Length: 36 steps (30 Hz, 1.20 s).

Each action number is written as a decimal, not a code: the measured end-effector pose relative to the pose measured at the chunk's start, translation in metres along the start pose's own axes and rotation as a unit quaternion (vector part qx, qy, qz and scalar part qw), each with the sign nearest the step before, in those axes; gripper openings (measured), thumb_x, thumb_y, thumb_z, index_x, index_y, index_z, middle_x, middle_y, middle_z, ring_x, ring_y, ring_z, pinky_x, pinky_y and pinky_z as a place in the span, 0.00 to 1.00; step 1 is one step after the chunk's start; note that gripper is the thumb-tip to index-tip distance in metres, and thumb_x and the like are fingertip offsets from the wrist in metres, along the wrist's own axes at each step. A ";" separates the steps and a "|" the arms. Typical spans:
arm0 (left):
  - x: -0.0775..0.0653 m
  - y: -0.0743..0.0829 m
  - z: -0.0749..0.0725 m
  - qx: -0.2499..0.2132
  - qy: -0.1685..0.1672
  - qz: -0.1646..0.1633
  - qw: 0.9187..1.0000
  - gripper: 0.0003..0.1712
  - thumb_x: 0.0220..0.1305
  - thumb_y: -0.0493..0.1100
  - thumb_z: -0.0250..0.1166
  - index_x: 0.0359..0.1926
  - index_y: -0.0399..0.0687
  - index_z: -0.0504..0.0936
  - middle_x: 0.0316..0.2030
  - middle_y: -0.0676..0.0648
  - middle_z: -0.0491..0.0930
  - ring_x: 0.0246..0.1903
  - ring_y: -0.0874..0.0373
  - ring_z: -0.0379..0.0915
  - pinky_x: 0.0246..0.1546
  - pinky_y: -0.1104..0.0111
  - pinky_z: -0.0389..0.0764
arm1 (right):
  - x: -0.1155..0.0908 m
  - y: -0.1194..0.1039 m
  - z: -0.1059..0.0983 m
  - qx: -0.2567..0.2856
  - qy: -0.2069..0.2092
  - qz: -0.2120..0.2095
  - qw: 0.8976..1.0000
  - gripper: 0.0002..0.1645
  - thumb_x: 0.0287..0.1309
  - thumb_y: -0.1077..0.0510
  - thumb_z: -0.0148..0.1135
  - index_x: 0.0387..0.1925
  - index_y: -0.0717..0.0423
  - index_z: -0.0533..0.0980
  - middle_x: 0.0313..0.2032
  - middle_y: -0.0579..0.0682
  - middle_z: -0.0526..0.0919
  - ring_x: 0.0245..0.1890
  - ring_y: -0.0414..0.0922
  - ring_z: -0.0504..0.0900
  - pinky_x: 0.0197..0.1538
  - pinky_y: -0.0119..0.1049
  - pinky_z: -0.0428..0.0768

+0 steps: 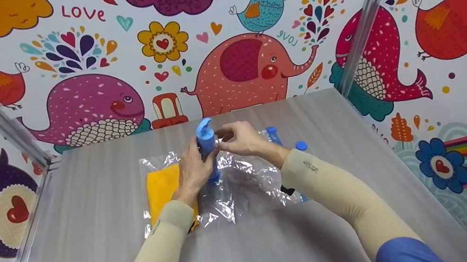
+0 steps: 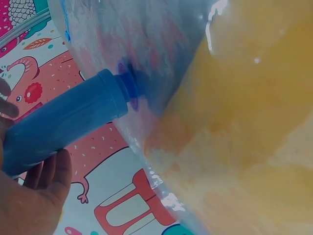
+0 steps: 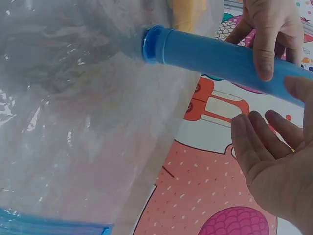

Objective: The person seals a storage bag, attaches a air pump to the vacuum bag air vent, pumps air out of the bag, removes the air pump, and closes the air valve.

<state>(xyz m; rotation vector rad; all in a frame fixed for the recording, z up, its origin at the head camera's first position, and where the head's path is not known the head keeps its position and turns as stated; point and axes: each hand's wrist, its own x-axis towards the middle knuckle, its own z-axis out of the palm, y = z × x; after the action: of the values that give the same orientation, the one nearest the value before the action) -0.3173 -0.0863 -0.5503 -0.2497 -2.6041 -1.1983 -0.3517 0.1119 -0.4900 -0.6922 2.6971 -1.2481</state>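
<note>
Pump (image 3: 210,55) touches bag (image 1: 252,185) holding yellow cloth (image 1: 162,186).

In my head view the light is bright and fairly even on the wall (image 1: 214,19), seemingly from overhead, while the table (image 1: 86,224) looks a duller grey. A broad, soft shadow spreads over it beside my right arm (image 1: 357,205). The bag (image 1: 258,165) throws back hard white glints, and the wide lens makes the wall's corners lean outward. Both wrist views are dimmer, hazy and low in contrast. In the left one my left hand (image 2: 34,200) sits in shade, the pump (image 2: 63,122) looks murky, and the yellow bundle (image 2: 234,98) blurs behind streaked plastic. In the right, fine sparkles dot the bag.
</note>
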 end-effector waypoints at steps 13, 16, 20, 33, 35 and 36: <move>-0.005 -0.021 0.008 0.021 -0.017 0.000 1.000 0.37 0.69 0.48 0.80 0.73 0.39 0.78 0.65 0.32 0.88 0.65 0.33 0.86 0.75 0.41 0.82 | 0.007 -0.018 0.019 0.026 0.027 0.004 0.999 0.35 0.68 0.50 0.80 0.70 0.61 0.81 0.62 0.60 0.92 0.62 0.56 0.92 0.66 0.49 0.91; -0.005 -0.021 0.007 0.018 -0.026 -0.013 0.999 0.36 0.69 0.49 0.80 0.71 0.39 0.79 0.65 0.33 0.88 0.65 0.34 0.87 0.76 0.42 0.82 | 0.008 -0.019 0.021 0.024 0.033 0.003 0.999 0.35 0.69 0.51 0.79 0.71 0.60 0.80 0.62 0.60 0.92 0.63 0.56 0.92 0.68 0.50 0.91; -0.005 -0.021 0.006 0.021 -0.034 -0.016 0.999 0.35 0.69 0.49 0.81 0.70 0.39 0.80 0.64 0.33 0.88 0.64 0.34 0.87 0.75 0.42 0.83 | 0.009 -0.020 0.024 0.032 0.040 0.004 0.999 0.35 0.68 0.52 0.79 0.70 0.62 0.81 0.62 0.61 0.91 0.63 0.57 0.92 0.68 0.52 0.90; 0.001 -0.036 0.012 0.000 -0.029 0.000 1.000 0.33 0.66 0.46 0.79 0.66 0.36 0.81 0.58 0.32 0.90 0.60 0.34 0.88 0.71 0.44 0.86 | 0.013 -0.020 0.032 0.018 0.059 -0.014 0.998 0.31 0.65 0.54 0.79 0.65 0.62 0.82 0.60 0.62 0.92 0.61 0.59 0.93 0.68 0.54 0.90; 0.006 -0.051 0.021 -0.009 -0.020 0.006 1.000 0.32 0.63 0.48 0.79 0.63 0.38 0.83 0.55 0.33 0.92 0.56 0.34 0.89 0.68 0.42 0.87 | 0.013 -0.020 0.032 0.014 0.063 -0.019 0.998 0.30 0.64 0.54 0.79 0.64 0.62 0.83 0.59 0.62 0.92 0.59 0.58 0.93 0.66 0.52 0.91; 0.010 -0.062 0.027 -0.010 -0.016 0.009 1.000 0.32 0.62 0.50 0.80 0.62 0.39 0.84 0.54 0.34 0.92 0.55 0.35 0.90 0.66 0.42 0.87 | 0.013 -0.020 0.033 0.011 0.066 -0.022 0.998 0.30 0.64 0.54 0.79 0.64 0.62 0.83 0.59 0.62 0.92 0.59 0.58 0.93 0.66 0.52 0.91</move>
<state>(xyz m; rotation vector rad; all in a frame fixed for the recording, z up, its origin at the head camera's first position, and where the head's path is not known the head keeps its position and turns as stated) -0.3474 -0.1054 -0.6089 -0.2980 -2.6130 -1.2261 -0.3478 0.0719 -0.4954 -0.6933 2.7812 -1.3794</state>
